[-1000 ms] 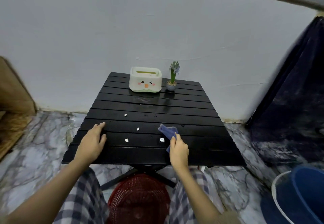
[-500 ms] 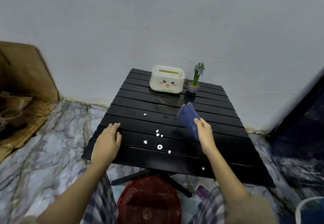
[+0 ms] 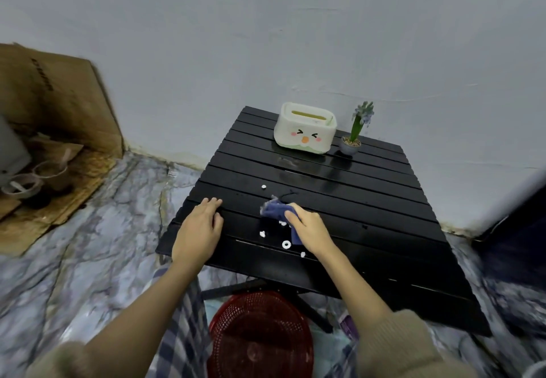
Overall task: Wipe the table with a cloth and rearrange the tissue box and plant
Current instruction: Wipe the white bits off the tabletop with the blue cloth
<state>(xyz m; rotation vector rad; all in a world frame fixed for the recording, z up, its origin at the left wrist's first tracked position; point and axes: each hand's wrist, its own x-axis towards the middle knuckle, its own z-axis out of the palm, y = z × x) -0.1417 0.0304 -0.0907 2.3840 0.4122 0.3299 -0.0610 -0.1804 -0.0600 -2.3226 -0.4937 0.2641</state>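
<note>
Blue crumpled cloth (image 3: 276,210), gripped in the right hand (image 3: 310,228) fingers, sweeps white crumbs (image 3: 285,244) on the black slatted worktop (image 3: 369,215); left hand (image 3: 198,230) rests flat, apparently steadying; tissue box (image 3: 304,132) and potted plant (image 3: 354,135) stand at the far edge.

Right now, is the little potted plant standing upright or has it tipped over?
Upright. The potted plant stands on its pot at the back of the table, stem rising straight, beside the tissue box.
</note>
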